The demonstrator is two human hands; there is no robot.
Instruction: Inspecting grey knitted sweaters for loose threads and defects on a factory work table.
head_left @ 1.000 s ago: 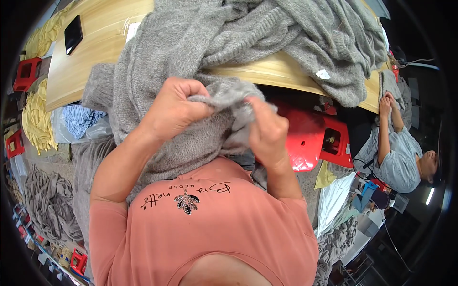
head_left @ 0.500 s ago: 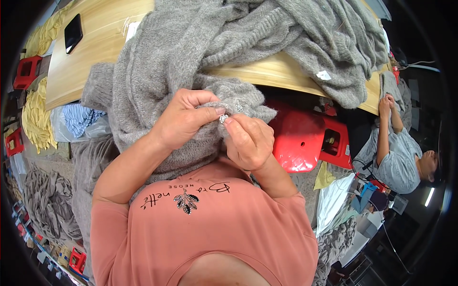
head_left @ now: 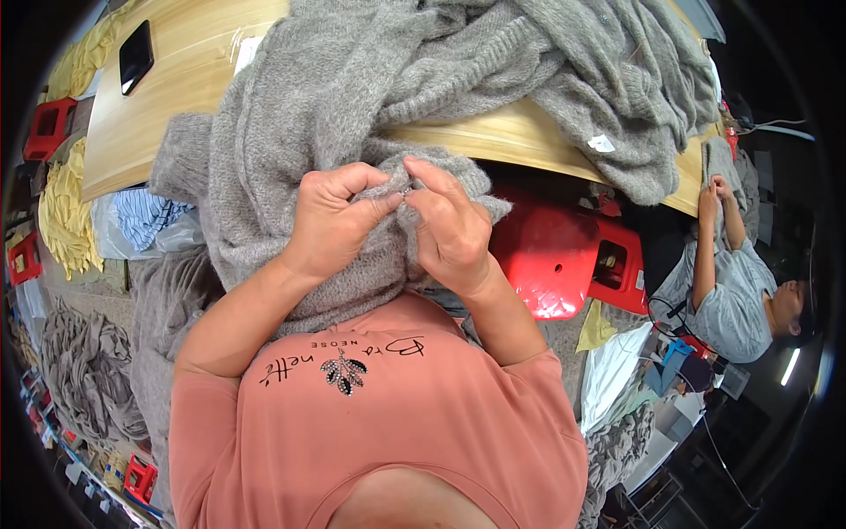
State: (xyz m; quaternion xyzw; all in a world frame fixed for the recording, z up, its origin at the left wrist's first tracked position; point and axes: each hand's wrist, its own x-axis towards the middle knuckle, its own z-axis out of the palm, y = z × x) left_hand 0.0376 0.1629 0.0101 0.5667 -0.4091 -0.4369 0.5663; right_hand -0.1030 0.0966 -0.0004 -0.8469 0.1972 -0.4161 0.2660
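Note:
A fuzzy grey knitted sweater point(head_left: 273, 167) drapes from the table edge down against my body, its folds bunched under both hands. My left hand point(head_left: 339, 220) is closed, pinching the knit between thumb and forefinger. Opposite it, my right hand point(head_left: 454, 231) grips the same bunched edge, forefinger at the top and thumb lower down. A small sparkly button point(head_left: 405, 190) shows between the two thumbs, mostly covered by the fingers. Whether a thread or needle is there, I cannot make out.
More grey knitwear point(head_left: 608, 79) covers the wooden table point(head_left: 502, 132); a dark phone point(head_left: 136, 58) lies at its left. A red plastic stool point(head_left: 551, 256) stands to the right. Yellow garments point(head_left: 69, 212) hang at left. A co-worker point(head_left: 740, 291) sits at far right.
My right hand has shifted up and slightly left, its forefinger now raised onto the knit. The sparkly button has moved up and is more hidden; a second sparkly piece is no longer visible.

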